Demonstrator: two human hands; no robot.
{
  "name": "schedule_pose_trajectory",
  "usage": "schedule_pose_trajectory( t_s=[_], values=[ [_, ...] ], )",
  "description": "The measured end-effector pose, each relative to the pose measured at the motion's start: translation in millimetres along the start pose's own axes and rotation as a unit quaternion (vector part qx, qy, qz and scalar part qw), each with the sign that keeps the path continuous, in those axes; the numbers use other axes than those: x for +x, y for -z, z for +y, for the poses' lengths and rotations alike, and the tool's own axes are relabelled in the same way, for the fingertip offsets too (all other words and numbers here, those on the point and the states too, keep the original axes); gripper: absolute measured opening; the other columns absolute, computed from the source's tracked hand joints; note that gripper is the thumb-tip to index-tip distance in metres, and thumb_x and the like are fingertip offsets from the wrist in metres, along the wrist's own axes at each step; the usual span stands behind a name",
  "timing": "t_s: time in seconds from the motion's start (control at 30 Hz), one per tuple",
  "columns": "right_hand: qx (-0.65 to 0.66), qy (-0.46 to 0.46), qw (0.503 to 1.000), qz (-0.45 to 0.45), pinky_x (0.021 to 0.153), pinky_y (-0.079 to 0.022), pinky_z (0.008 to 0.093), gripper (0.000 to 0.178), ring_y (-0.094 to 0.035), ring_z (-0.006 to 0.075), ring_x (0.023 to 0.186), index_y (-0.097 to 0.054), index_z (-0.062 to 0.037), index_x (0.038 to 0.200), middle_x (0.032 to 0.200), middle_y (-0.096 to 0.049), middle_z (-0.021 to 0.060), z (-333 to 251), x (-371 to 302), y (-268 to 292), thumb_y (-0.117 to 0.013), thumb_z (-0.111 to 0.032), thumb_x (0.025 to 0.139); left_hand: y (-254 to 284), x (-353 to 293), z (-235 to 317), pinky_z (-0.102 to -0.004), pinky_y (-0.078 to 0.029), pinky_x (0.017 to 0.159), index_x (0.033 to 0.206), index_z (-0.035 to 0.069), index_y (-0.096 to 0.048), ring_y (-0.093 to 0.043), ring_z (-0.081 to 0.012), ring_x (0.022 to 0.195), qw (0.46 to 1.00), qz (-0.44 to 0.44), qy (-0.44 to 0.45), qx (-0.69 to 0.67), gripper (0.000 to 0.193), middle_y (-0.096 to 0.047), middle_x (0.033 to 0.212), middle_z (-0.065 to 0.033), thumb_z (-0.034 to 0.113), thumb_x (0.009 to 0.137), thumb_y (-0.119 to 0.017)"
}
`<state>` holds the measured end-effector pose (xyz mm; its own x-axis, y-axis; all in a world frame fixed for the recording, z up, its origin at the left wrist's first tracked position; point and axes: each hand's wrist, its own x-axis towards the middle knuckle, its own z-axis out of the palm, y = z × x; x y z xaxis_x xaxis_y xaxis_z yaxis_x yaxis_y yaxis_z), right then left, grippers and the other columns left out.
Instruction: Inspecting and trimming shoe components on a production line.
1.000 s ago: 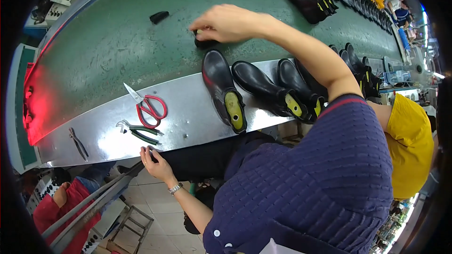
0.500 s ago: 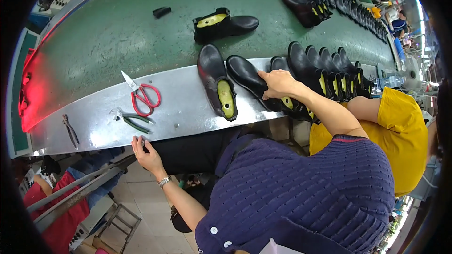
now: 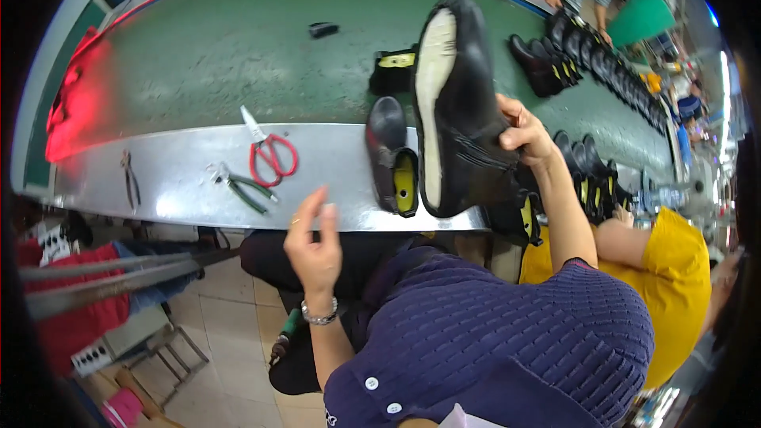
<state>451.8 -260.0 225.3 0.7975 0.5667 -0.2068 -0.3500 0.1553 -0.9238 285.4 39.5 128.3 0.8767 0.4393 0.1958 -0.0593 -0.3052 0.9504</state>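
A black ankle boot with a cream sole hangs raised over the metal ledge, its toe up and sole turned leftward. My right hand grips it from the right, fingers and thumb on its upper. My left hand holds nothing, thumb and fingers apart, just in front of the ledge's near edge. Between the hands, another black boot with a yellow-green lining rests on the ledge. To the left lie red-handled scissors and green-handled pliers.
Dark pincers lie at the ledge's left end. On the green surface are a small black piece and a boot, partly hidden. Rows of boots stand at the right. A person in yellow sits at my right.
My right hand has taken hold of a boot and lifted it off the ledge, tilting it toe up. My left hand has come up and rightward. The view has shifted.
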Motion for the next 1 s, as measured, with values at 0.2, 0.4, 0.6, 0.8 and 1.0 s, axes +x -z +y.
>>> schedule_pose_trajectory(
  t_s=[0.2, 0.4, 0.6, 0.8, 1.0],
  values=[
    [0.343, -0.035, 0.89, -0.297, 0.102, -0.043, 0.0418, 0.09, -0.057, 0.0325, 0.114, -0.044, 0.0051, 0.132, 0.123, -0.058, 0.0205, 91, 61, -22, -0.081, -0.003, 0.05, -14, -1, 69, -0.0344, -0.043, 0.098, 0.144, -0.004, -0.029, -0.053, -0.0212, 0.116, 0.88, -0.183, 0.074, -0.431, 0.063, -0.049, 0.134, -0.0154, 0.022, 0.094, -0.058],
    [0.289, -0.084, 0.889, -0.344, 0.1, -0.044, 0.0381, 0.072, -0.059, 0.0272, 0.112, -0.052, 0.0055, 0.126, 0.122, -0.06, 0.0173, 104, 81, -52, -0.08, -0.008, 0.061, 1, -7, 75, -0.0332, -0.043, 0.097, 0.145, -0.003, -0.023, -0.051, -0.0213, 0.117, 0.928, -0.19, 0.084, -0.31, 0.091, -0.048, 0.132, -0.015, 0.029, 0.08, -0.077],
    [-0.161, -0.045, 0.963, -0.212, 0.099, -0.041, 0.03, 0.079, -0.058, 0.0182, 0.11, -0.047, 0.0034, 0.134, 0.123, -0.06, 0.013, 42, 55, -114, -0.079, -0.014, 0.064, 20, 1, 60, -0.0317, -0.043, 0.095, 0.146, -0.002, -0.021, -0.05, -0.0207, 0.117, 0.93, -0.055, 0.095, -0.35, 0.092, -0.047, 0.132, -0.0132, 0.026, 0.079, -0.078],
    [-0.256, -0.062, 0.924, -0.276, 0.077, -0.044, 0.0241, 0.048, -0.056, 0.0074, 0.079, -0.051, -0.0005, 0.132, 0.076, -0.063, -0.0032, 40, 44, -160, -0.058, -0.029, 0.094, 44, -13, 16, -0.0304, -0.047, 0.089, 0.12, -0.002, -0.053, -0.058, -0.0163, 0.103, 0.841, -0.041, 0.21, -0.496, 0.057, -0.061, 0.112, -0.0084, 0.027, 0.077, -0.078],
    [-0.129, -0.015, 0.963, -0.236, 0.073, -0.043, 0.0219, 0.06, -0.056, 0.0087, 0.087, -0.041, -0.0039, 0.139, 0.107, -0.062, 0.0043, 84, 100, -174, -0.066, -0.023, 0.087, 30, -9, 4, -0.0344, -0.054, 0.086, 0.137, -0.004, -0.034, -0.063, -0.0233, 0.1, 0.85, -0.105, 0.152, -0.494, 0.086, -0.051, 0.128, -0.0218, 0.047, 0.078, -0.071]
  ],
)
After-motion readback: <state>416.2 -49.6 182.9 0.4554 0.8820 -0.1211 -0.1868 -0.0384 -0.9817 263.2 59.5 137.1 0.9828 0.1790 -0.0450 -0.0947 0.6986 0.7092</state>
